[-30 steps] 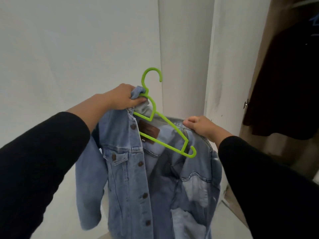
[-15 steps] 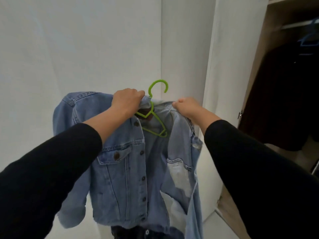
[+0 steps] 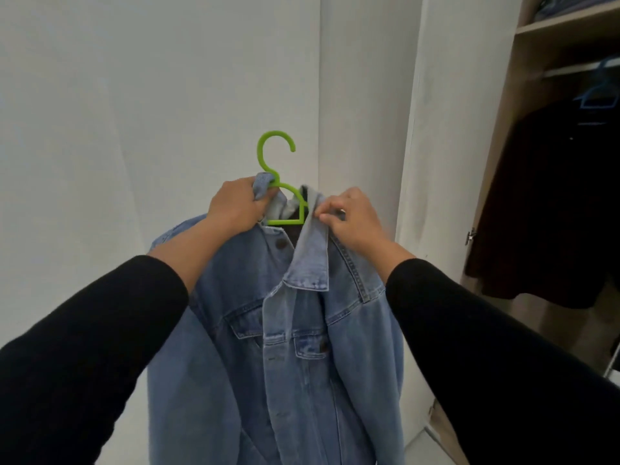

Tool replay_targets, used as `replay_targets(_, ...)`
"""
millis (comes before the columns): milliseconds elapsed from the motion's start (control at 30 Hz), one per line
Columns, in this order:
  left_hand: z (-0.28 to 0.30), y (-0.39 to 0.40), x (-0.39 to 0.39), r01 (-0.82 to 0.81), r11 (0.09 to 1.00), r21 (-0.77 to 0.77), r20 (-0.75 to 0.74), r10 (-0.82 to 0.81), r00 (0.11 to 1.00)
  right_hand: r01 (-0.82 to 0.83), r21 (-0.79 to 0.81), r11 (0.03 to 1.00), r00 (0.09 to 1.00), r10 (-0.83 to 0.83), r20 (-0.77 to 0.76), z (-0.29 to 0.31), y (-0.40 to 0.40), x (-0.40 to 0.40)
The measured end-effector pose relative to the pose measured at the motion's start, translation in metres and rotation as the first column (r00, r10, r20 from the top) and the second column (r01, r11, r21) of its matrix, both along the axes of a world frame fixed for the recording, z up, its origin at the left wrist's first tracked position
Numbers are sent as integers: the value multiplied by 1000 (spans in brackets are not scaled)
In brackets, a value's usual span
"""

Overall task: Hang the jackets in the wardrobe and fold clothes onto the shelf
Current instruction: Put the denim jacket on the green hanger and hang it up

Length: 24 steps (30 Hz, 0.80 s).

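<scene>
A light blue denim jacket (image 3: 288, 347) hangs in front of me on a bright green plastic hanger (image 3: 272, 152), whose hook rises above the collar. My left hand (image 3: 235, 206) grips the jacket's left collar together with the hanger's neck. My right hand (image 3: 352, 216) pinches the right collar flap at the top. Both shoulders of the jacket sit over the hanger, whose arms are hidden inside the denim. The front panels overlap and hang closed.
The open wardrobe (image 3: 523, 135) stands to the right, its white door (image 3: 446, 129) swung out beside the jacket. Inside, a dark garment (image 3: 550, 203) hangs on a blue hanger (image 3: 597, 95) from the rail. Folded blue clothes (image 3: 563, 5) lie on the upper shelf. White walls are behind.
The hanger went from slanting out of the open jacket to sitting inside both shoulders. My right hand moved up from the shoulder to the collar, and the jacket front closed.
</scene>
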State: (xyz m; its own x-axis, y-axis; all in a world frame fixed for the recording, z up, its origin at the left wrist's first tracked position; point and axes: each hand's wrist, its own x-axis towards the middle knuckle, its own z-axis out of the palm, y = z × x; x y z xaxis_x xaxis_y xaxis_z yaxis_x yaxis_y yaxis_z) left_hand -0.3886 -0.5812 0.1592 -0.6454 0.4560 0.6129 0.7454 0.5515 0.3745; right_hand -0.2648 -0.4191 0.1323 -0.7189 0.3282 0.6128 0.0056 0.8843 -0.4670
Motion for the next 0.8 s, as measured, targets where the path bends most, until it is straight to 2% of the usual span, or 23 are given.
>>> replay_targets(67, -2, -2, 0, 43, 998, 44, 37, -45, 998, 117, 64, 991, 992, -114, -44, -1, -2, 2)
replay_targets(133, -4, -3, -1, 81, 993, 87, 36, -85, 996, 127, 47, 991, 991, -129, 36, -2, -1, 6)
replay_targets(233, -7, -6, 0, 166, 976, 143, 19, -170, 985, 117, 123, 986, 976, -137, 167, -5, 7, 10)
replay_targets(333, -9, -9, -5, 256, 964, 75, -19, -255, 967, 126, 120, 985, 976, -145, 165, -7, 8, 13)
replay_targets(400, -10, -15, -17, 185, 983, 12, -84, -184, 979, 195, 121, 973, 964, -213, 160, -9, 9, 17)
replay_targets(467, -13, -22, -28, -13, 1000, -26, -96, 11, 995, 271, 115, 956, 943, -287, 165, -9, 12, 22)
replay_targets(533, -15, -24, -29, -152, 987, -54, -38, 150, 988, 308, 116, 944, 926, -326, 192, -9, 13, 24)
replay_targets(667, -13, -14, -11, -173, 984, -35, 131, 177, 976, 342, 135, 930, 898, -366, 243, -9, 4, 17)
replay_targets(733, -12, -10, -9, -171, 977, 127, 344, 118, 931, 372, 161, 914, 885, -402, 235, -8, 0, 14)
replay_targets(767, -14, -9, -8, -156, 943, 295, 484, -7, 875, 391, 180, 903, 876, -425, 228, -7, 0, 13)
replay_targets(800, -17, -8, -6, -156, 864, 479, 596, -190, 780, 409, 196, 891, 867, -447, 221, -6, 1, 14)
